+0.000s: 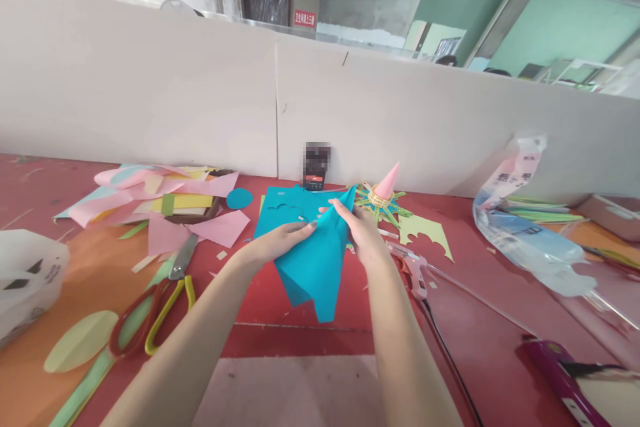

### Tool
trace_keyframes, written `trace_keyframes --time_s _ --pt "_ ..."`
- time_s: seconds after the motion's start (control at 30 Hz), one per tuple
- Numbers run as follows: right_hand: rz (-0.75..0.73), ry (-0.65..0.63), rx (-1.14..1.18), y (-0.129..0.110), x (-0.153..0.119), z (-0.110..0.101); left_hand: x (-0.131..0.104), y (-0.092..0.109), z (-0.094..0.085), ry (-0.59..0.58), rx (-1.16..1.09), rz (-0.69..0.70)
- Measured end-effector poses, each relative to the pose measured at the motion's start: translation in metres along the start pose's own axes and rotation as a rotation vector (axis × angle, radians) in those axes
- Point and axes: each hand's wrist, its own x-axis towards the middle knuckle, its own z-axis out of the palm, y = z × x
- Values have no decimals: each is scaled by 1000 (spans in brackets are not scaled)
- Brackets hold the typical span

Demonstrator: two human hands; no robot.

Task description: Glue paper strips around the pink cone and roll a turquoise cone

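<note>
A sheet of blue paper (320, 260) hangs between my two hands over the red table, creased and narrowing to a point at its upper right. My left hand (293, 237) grips its left edge with the thumb on top. At the folded tip, my right hand (361, 227) pinches the paper with the fingers partly behind it. Behind the held sheet lies another piece of blue paper (283, 203) with scalloped cuts. Just beyond my right hand sits a pink paper cone (388, 183) in a small woven ring with green and blue strips radiating out.
Left are red-and-yellow-handled scissors (180, 273), pink paper scraps (220, 230), a blue disc (239, 198) and a white plastic bag (30, 280). Right are a glue gun (415, 273) with its cord, a clear plastic packet (530, 240) and a purple tool (565, 373). A phone (315, 167) leans against the white partition (150, 87).
</note>
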Motion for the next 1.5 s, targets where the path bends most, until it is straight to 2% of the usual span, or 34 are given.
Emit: trace_keyframes --time_s 0.1,0.23,0.43,0.63,0.77,0.97,1.17,1.5 --pt "12 -48 15 4 3 3 2 -1 5 -45 -123 -7" --pt "10 -66 143 8 8 2 4 -3 7 -76 -108 14" --pt "-31 -121 323 7 7 -3 -3 3 12 -235 -235 14" --pt "59 -228 322 6 3 4 4 0 28 -203 -627 9" --pt "65 -248 273 4 -3 7 7 1 34 -181 -744 -15" --pt "53 -268 253 1 -7 8 6 7 38 -124 -778 -27" --pt "59 -307 261 2 -5 5 9 -1 37 -86 -716 32" --pt "67 -297 245 6 -4 6 5 3 38 -22 -600 -30"
